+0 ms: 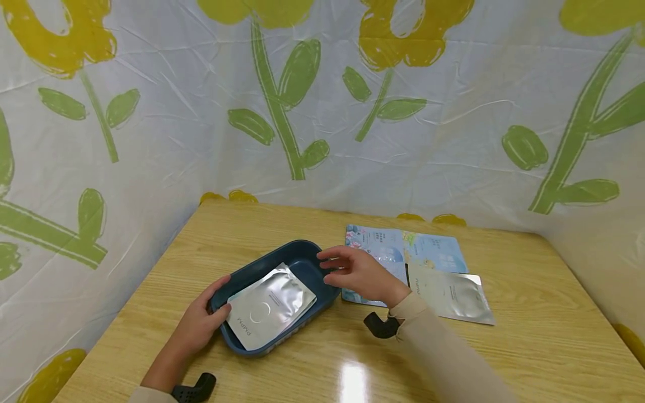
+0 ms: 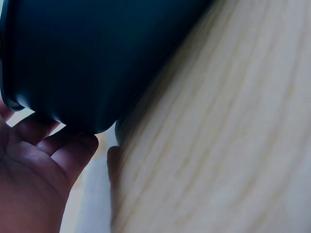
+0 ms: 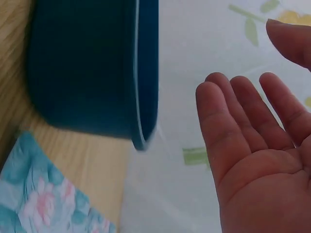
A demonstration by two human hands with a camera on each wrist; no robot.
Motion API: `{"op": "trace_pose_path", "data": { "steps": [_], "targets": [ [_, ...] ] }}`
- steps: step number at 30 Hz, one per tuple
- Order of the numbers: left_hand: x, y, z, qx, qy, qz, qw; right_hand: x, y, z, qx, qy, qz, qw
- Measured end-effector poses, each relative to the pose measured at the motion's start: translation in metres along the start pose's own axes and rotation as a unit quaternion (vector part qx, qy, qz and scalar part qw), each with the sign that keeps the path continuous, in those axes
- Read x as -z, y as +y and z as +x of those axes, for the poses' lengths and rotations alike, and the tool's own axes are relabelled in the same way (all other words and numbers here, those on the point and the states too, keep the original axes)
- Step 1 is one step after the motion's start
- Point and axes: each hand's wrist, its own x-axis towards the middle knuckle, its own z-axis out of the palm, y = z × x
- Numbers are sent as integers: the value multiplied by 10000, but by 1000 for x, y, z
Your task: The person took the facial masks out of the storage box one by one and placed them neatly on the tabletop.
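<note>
Two hands (image 1: 199,324), left gripping one blue tub (image 1: 306,272), right (image 1: 360,274) relaxed, one silver packet (image 1: 466,298) outside

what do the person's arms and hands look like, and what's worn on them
The left hand and right hand are ungloved. The left sleeve and right sleeve are plain beige. The left wrist device and right wrist device are black and bent.
</note>
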Motion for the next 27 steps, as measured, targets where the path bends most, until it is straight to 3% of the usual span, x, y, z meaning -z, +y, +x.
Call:
{"op": "trace_pose_path", "data": {
  "steps": [6, 12, 27],
  "targets": [
    [0, 0, 0, 26, 16, -11, 10000, -23, 3, 22, -65, -222, -949, 9952],
    [-1, 0, 0, 44, -14, -29, 10000, -38, 8, 39, -352, -493, -2142, 9749],
    [-1, -2, 0, -7, 80, -83, 9999, -49, 8, 67, -1077, -792, -2786, 9511]
  ]
}}
